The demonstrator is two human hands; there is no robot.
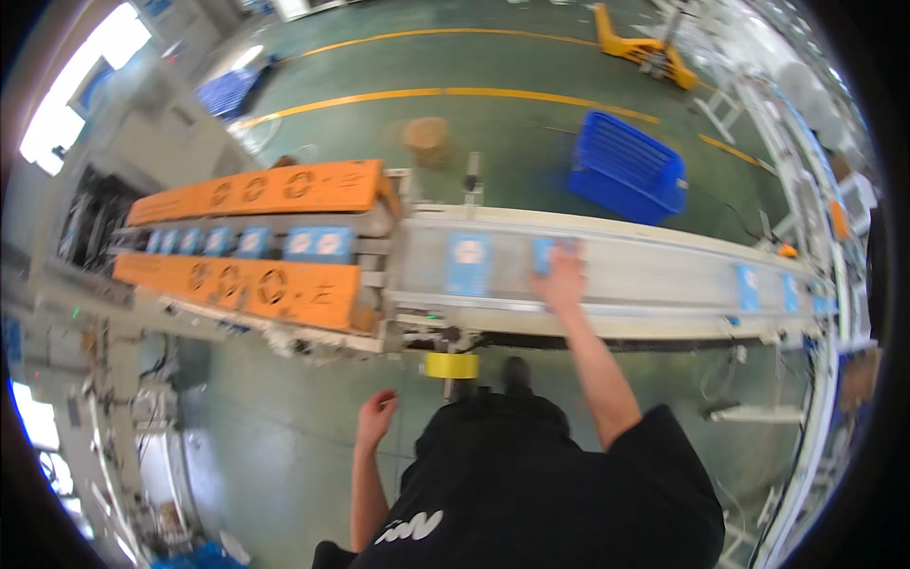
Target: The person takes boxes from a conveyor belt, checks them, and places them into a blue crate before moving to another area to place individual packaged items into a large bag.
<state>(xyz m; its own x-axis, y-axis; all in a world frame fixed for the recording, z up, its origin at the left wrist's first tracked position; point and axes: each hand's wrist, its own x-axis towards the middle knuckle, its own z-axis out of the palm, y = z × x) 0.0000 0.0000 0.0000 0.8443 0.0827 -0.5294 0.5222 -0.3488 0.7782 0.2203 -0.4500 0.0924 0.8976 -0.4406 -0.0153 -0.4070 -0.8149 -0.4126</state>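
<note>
My right hand (565,277) reaches over the pale conveyor belt (626,275), its fingers stretched out and somewhat blurred, lying on a flat blue packet (543,254) that they partly cover. Whether the fingers grip the packet's edges is not clear. To the left of that hand, another blue packet (467,265) with a round white-and-orange mark lies on the belt. My left hand (379,408) hangs low in front of the conveyor, fingers loosely bent, with nothing visible in it.
Orange guards (256,190) flank the conveyor's left section, where several blue packets (319,244) lie in a row. More packets (748,288) are on the belt's right end. Beyond stand a blue crate (627,166), a brown round stool-like object (427,139) and a yellow pallet jack (645,52). Yellow tape (451,365) hangs at the near edge.
</note>
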